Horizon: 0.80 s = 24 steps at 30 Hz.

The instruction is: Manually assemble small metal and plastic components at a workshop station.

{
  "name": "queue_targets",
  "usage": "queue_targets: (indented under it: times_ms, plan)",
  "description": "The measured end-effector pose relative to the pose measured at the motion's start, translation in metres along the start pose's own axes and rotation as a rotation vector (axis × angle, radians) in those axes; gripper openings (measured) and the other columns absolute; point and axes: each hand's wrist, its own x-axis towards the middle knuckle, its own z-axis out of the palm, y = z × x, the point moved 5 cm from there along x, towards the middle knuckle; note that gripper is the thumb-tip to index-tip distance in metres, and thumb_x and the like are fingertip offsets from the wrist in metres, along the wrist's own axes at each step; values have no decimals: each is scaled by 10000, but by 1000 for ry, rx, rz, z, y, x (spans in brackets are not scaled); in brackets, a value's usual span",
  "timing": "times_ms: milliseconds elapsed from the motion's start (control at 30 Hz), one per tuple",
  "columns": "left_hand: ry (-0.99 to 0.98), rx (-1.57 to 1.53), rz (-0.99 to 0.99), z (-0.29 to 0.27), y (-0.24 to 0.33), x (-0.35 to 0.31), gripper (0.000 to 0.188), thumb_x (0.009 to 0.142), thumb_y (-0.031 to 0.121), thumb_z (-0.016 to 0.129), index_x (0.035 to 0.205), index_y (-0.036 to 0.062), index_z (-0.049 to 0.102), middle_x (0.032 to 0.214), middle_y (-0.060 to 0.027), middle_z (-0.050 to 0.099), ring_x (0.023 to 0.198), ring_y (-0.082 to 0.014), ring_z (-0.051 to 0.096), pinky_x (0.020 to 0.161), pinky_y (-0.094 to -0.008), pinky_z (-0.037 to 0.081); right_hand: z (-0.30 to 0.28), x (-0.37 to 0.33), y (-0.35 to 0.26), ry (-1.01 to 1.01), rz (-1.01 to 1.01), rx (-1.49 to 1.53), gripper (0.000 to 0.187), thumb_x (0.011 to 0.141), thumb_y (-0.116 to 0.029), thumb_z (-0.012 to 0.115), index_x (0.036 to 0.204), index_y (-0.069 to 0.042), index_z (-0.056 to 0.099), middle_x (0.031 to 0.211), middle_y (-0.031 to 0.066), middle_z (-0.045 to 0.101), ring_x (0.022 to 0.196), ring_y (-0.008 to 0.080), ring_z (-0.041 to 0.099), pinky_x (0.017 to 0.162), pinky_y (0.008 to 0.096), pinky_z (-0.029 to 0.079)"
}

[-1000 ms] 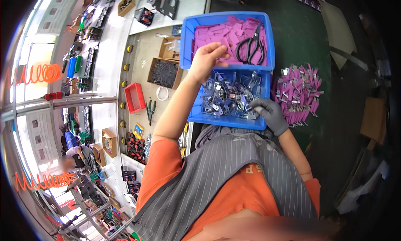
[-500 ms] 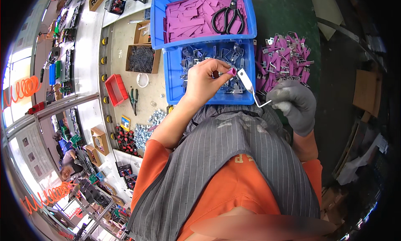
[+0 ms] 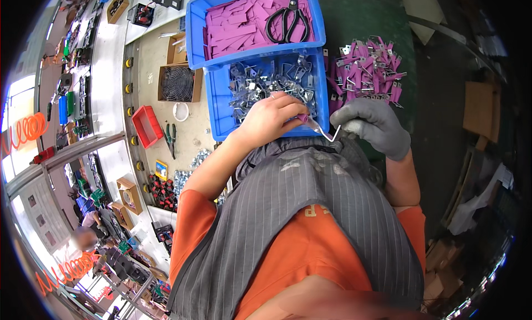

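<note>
Two hands meet at the near edge of the lower blue bin (image 3: 219,112): the bare left hand (image 3: 274,116) is curled, fingers pinched on the purple-wrapped end of a bent metal clip (image 3: 321,130), while the grey-gloved right hand (image 3: 368,123) is closed loosely, fingertips at the clip's other end. That single clip lies with its long axis running roughly left to right between both hands, its bare metal tip kinked upward toward the glove. Two blue bins sit one behind the other on the desk (image 3: 152,54); the far one (image 3: 195,20) holds a heap of purple strips (image 3: 233,26), too many to count, and one pair of black scissors (image 3: 288,20) with handles toward the person. The near bin holds a tangle of bare metal clips (image 3: 266,81). Right of the bins, on a green mat (image 3: 360,15), lies a pile of purple-wrapped clips (image 3: 366,70). Left of the bins stand one open cardboard box (image 3: 177,82) with a round fan inside, one small red tray (image 3: 147,126), one white tape ring (image 3: 180,111) and one pair of pliers (image 3: 170,137).
</note>
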Motion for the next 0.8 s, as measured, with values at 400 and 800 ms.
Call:
queue_targets:
  times_ms: [400,800]
  plan:
    - [-160,-206,-204,15,5,-4,134,731,164,706,815,103,622,720,-53,598,610,-219,603,552,-323,484,18,24,45,35,69,-228,248,853,-163,584,1038,-1,613,938,103,648,850,181,627,750,287,480]
    - [-125,520,-741,-4,-120,-48,206,772,228,641,941,112,632,935,-123,636,881,-306,602,755,-395,485,-100,-49,96,685,111,-606,204,864,-102,557,1053,-42,608,979,58,620,916,156,580,812,279,446]
